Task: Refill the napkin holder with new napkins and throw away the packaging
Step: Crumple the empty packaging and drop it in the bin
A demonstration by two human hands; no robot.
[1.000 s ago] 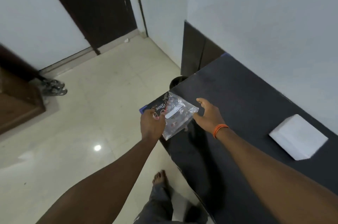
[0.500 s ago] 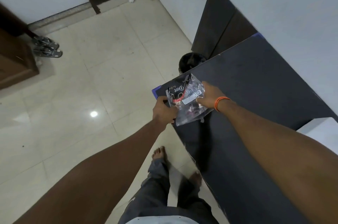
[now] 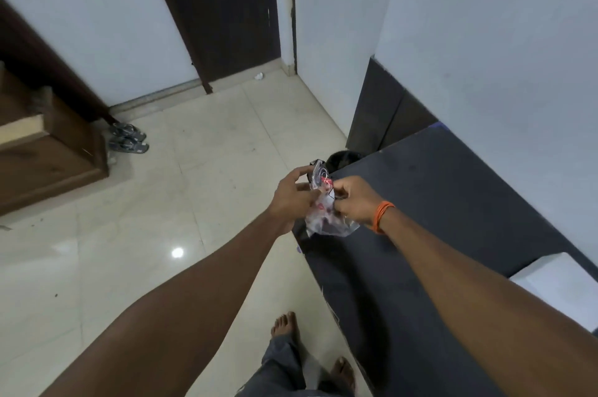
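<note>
So both hands are pinched shut on the empty plastic wrapper (image 3: 326, 212), left hand (image 3: 291, 196) and right hand (image 3: 352, 199) bunching it between them above the desk (image 3: 453, 202) corner. It's probably feather-light, crinkly and slippery, so I'd scrunch it from the middle. Bin (image 3: 343, 159) sits just beyond.

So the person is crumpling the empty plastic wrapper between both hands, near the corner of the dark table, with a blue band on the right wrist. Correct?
Not quite: the band on the right wrist is orange, not blue, as the head view shows. The rest holds: the left hand and right hand both grip the crumpled plastic wrapper near the corner of the dark table.
</note>
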